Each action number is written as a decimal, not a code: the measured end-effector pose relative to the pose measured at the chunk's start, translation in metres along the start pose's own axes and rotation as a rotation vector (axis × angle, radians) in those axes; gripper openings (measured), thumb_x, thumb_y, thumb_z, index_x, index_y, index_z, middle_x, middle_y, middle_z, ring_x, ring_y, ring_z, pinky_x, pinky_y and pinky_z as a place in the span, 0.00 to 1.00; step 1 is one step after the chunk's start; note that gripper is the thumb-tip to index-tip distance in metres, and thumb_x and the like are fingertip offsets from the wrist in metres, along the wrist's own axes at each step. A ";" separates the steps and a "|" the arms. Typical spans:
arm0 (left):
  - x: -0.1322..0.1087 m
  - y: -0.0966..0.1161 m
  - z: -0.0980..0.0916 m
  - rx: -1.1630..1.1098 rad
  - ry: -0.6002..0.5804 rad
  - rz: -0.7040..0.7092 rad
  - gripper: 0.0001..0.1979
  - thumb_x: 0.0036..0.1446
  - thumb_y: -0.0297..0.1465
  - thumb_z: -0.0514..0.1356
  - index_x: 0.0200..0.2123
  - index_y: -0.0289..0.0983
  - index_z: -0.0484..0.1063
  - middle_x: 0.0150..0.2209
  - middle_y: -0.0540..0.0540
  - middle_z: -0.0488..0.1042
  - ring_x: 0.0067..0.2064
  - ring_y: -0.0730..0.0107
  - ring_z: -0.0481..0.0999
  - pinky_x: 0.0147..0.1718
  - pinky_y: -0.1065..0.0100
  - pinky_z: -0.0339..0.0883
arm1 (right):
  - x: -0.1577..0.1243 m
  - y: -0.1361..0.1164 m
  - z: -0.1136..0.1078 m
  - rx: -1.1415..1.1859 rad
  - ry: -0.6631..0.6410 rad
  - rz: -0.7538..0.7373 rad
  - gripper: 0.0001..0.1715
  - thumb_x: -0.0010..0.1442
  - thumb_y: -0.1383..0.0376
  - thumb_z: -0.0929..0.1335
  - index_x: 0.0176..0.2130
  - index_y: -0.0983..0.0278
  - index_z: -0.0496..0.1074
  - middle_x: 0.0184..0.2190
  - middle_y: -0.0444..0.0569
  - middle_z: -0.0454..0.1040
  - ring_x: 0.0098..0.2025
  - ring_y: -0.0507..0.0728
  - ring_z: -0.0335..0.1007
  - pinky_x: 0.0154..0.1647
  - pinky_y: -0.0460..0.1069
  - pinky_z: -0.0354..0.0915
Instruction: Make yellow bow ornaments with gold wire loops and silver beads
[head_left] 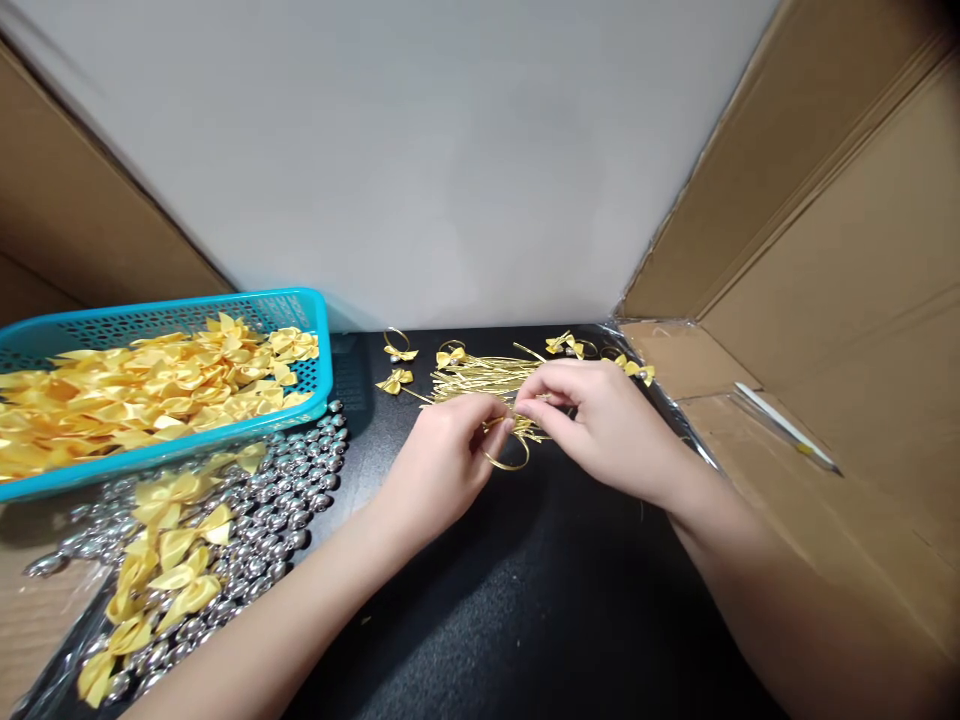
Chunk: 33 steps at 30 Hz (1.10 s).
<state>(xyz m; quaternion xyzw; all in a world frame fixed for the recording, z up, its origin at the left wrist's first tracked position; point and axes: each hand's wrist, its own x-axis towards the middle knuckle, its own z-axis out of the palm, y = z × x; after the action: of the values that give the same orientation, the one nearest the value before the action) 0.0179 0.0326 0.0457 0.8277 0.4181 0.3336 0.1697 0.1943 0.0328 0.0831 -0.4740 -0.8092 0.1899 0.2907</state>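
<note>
My left hand point(442, 455) and my right hand point(592, 420) meet over the black tabletop point(525, 600), both pinched on a thin gold cord point(506, 462) that curls into a loop below the fingers. Just behind the hands lies a bundle of gold cords point(480, 378). Around that bundle sit several finished small yellow bows with loops point(397, 380).
A teal basket point(322, 340) full of yellow ribbon bows stands at the left. In front of it lies a heap of silver beads point(300, 480) with loose yellow bows point(172, 560) on top. Cardboard walls point(840, 300) stand right and left; a white pen point(784, 427) lies on the right flap.
</note>
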 end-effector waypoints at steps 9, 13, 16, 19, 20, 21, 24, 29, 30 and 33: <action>0.001 -0.003 -0.004 -0.019 0.028 0.019 0.07 0.60 0.27 0.57 0.29 0.36 0.71 0.20 0.54 0.66 0.21 0.77 0.61 0.22 0.74 0.55 | 0.005 0.010 0.009 0.039 0.064 0.119 0.09 0.60 0.66 0.66 0.29 0.64 0.73 0.17 0.39 0.65 0.20 0.48 0.56 0.28 0.46 0.55; 0.001 -0.007 -0.004 -0.014 0.103 -0.049 0.07 0.60 0.28 0.57 0.29 0.36 0.71 0.21 0.54 0.67 0.21 0.77 0.61 0.23 0.74 0.56 | 0.003 0.006 0.009 0.058 0.061 0.158 0.10 0.60 0.63 0.67 0.29 0.64 0.73 0.16 0.38 0.62 0.19 0.47 0.53 0.25 0.46 0.52; 0.002 -0.008 -0.003 0.008 0.124 -0.084 0.08 0.60 0.28 0.57 0.28 0.35 0.71 0.20 0.54 0.67 0.21 0.77 0.62 0.23 0.73 0.56 | 0.001 0.000 0.010 0.087 0.034 0.187 0.11 0.60 0.62 0.67 0.29 0.64 0.73 0.16 0.38 0.62 0.19 0.47 0.52 0.24 0.46 0.51; 0.002 -0.009 -0.002 0.037 0.126 -0.080 0.07 0.59 0.27 0.58 0.28 0.35 0.70 0.21 0.52 0.69 0.22 0.76 0.64 0.23 0.73 0.57 | -0.002 -0.009 0.010 0.081 -0.007 0.188 0.11 0.60 0.64 0.66 0.27 0.64 0.71 0.16 0.38 0.61 0.19 0.47 0.51 0.24 0.46 0.51; 0.002 -0.009 -0.002 0.047 0.122 -0.074 0.07 0.59 0.27 0.57 0.27 0.35 0.70 0.22 0.52 0.70 0.22 0.76 0.64 0.24 0.73 0.58 | -0.003 -0.011 0.009 0.074 -0.020 0.169 0.12 0.60 0.65 0.66 0.26 0.64 0.70 0.17 0.38 0.61 0.20 0.47 0.52 0.25 0.46 0.51; 0.002 -0.009 -0.001 0.058 0.113 -0.068 0.07 0.59 0.26 0.57 0.27 0.35 0.70 0.23 0.52 0.70 0.22 0.76 0.65 0.24 0.73 0.58 | -0.004 -0.014 0.009 0.068 -0.030 0.144 0.12 0.60 0.66 0.66 0.25 0.64 0.70 0.17 0.39 0.61 0.20 0.47 0.52 0.25 0.46 0.51; 0.001 -0.008 0.000 0.100 0.068 -0.026 0.07 0.59 0.25 0.56 0.28 0.36 0.70 0.23 0.52 0.71 0.22 0.75 0.66 0.23 0.73 0.58 | -0.006 -0.018 0.006 0.060 -0.015 0.059 0.11 0.60 0.68 0.66 0.25 0.64 0.69 0.19 0.39 0.63 0.22 0.48 0.54 0.27 0.46 0.53; 0.000 -0.005 0.002 0.116 -0.036 0.133 0.08 0.60 0.24 0.54 0.29 0.36 0.69 0.26 0.49 0.73 0.26 0.72 0.71 0.26 0.72 0.63 | -0.003 -0.008 0.004 0.071 0.107 0.068 0.09 0.59 0.69 0.66 0.27 0.64 0.70 0.19 0.39 0.63 0.20 0.48 0.53 0.25 0.46 0.53; 0.000 -0.005 0.003 0.113 -0.053 0.166 0.08 0.61 0.24 0.53 0.30 0.36 0.69 0.27 0.49 0.74 0.27 0.71 0.72 0.26 0.72 0.64 | -0.002 -0.005 0.005 0.077 0.117 0.089 0.08 0.59 0.69 0.66 0.27 0.64 0.70 0.18 0.39 0.63 0.20 0.48 0.53 0.25 0.46 0.53; -0.002 -0.005 0.004 0.122 -0.065 0.228 0.08 0.62 0.25 0.53 0.31 0.36 0.69 0.27 0.49 0.74 0.27 0.71 0.73 0.26 0.72 0.65 | 0.001 0.004 0.006 0.069 0.118 0.146 0.08 0.59 0.68 0.65 0.28 0.64 0.70 0.17 0.38 0.63 0.19 0.47 0.54 0.24 0.46 0.53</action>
<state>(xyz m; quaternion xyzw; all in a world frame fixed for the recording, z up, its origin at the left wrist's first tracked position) 0.0170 0.0345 0.0390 0.8891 0.3349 0.2977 0.0935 0.1924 0.0352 0.0764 -0.5319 -0.7468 0.2103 0.3394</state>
